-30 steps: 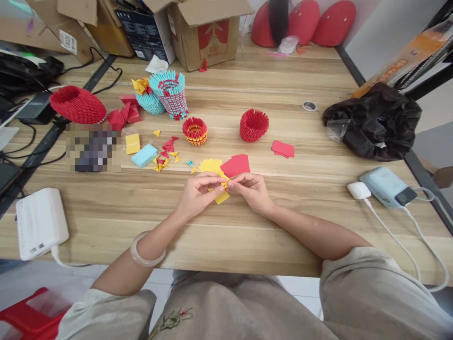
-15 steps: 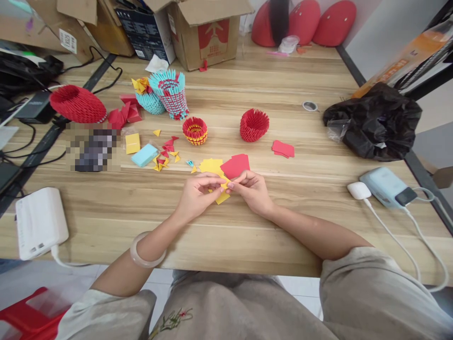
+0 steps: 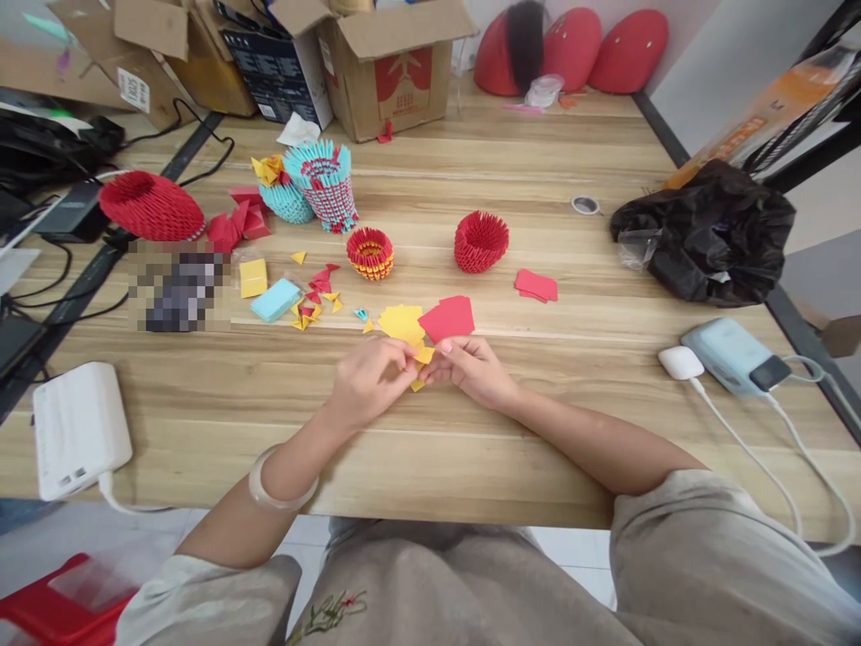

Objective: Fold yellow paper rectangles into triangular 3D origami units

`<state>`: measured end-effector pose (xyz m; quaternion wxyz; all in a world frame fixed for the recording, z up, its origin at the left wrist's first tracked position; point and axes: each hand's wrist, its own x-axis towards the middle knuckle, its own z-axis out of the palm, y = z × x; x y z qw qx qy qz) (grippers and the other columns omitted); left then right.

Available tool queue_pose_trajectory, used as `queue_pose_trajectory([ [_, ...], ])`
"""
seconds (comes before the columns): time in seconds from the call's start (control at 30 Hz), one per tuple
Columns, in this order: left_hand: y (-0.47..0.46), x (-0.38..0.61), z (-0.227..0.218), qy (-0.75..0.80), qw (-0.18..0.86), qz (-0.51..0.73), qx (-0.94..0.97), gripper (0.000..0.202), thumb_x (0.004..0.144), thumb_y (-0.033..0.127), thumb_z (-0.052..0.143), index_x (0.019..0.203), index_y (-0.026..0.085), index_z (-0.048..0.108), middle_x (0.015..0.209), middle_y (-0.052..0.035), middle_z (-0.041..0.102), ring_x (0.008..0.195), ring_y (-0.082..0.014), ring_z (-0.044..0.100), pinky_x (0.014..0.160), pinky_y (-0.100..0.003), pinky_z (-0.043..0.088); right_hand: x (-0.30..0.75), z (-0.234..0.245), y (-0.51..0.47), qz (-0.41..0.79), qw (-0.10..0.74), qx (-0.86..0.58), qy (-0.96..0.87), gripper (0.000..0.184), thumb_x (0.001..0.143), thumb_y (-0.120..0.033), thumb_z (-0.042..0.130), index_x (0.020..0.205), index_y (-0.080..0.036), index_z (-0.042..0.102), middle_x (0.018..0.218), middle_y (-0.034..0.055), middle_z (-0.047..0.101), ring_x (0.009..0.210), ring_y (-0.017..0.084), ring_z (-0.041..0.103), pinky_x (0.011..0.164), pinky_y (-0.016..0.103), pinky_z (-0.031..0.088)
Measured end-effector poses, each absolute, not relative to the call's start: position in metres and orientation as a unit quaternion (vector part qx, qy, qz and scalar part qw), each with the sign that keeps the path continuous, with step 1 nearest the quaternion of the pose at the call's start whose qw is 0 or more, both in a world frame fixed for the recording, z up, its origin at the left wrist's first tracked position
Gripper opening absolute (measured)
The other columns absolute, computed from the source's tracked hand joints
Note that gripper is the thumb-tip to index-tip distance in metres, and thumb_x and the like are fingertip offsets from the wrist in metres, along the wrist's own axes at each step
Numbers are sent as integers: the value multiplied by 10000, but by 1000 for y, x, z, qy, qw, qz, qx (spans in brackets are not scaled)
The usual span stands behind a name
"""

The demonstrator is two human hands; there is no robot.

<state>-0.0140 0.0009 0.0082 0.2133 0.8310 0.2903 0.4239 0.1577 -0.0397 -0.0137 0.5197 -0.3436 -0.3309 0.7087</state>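
My left hand [image 3: 372, 379] and my right hand [image 3: 471, 369] meet over the wooden table [image 3: 471, 449], both pinched on a small folded yellow paper piece [image 3: 424, 356]. Another yellow corner [image 3: 418, 385] sticks out below my fingers. Just beyond my hands lie a stack of yellow paper slips [image 3: 402, 321] and red paper slips [image 3: 448, 317]. Farther back stand a small red-and-yellow origami bowl [image 3: 370, 252] and a red origami bowl [image 3: 481, 240].
Loose folded triangles [image 3: 313, 301], a blue pad [image 3: 275, 299] and a yellow pad [image 3: 253, 277] lie at left. A teal origami vase [image 3: 326, 184], red origami dome [image 3: 151, 205], cardboard boxes [image 3: 390, 63], black bag [image 3: 706, 231], white device [image 3: 77, 429] and power bank [image 3: 733, 356] ring the table.
My hands have closed tighter together on the yellow piece, covering more of it. The view has shifted slightly.
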Motion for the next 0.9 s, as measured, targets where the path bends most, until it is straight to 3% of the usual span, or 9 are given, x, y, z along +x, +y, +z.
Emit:
queue_pose_trajectory([
  [0.1,5,-18,10,209,132,351,903,178,813,136,564,649,206,556,791,-45,722,823,-181,677,741,-304,510,157,-13,-41,731,501,-334,-320,277,674,-390,760,669,-138,645,614,16,691,590,114,662,638,260,559],
  [0.2,6,-18,13,204,130,310,919,175,836,151,532,697,213,618,842,-54,727,868,-189,674,757,-308,513,158,-14,-41,692,524,-367,-333,215,657,-328,779,661,-145,666,625,2,692,575,95,639,618,239,548],
  [0.33,3,-14,16,267,207,377,862,89,791,152,568,753,194,635,912,-77,712,835,-179,664,791,-305,517,161,-12,-40,624,537,-406,-397,195,681,-328,755,642,-155,673,598,-9,674,570,87,620,609,220,534],
  [0.53,1,-9,13,354,458,357,733,78,767,239,662,779,167,689,723,-49,707,644,-156,641,590,-249,509,161,-9,-41,614,519,-408,-433,219,701,-369,728,645,-166,666,613,-8,659,593,97,608,612,233,533],
  [0.77,2,-10,11,346,427,354,757,80,743,228,691,789,177,732,808,-68,729,712,-176,657,669,-281,519,163,-10,-43,584,511,-420,-469,301,733,-446,682,631,-166,640,611,-4,644,599,100,594,627,243,525],
  [0.9,0,-9,9,365,439,339,748,125,733,243,697,833,179,738,821,-71,732,678,-169,650,642,-275,520,162,-12,-42,590,520,-423,-451,294,721,-441,695,638,-168,622,605,-12,637,594,96,594,629,241,523],
])
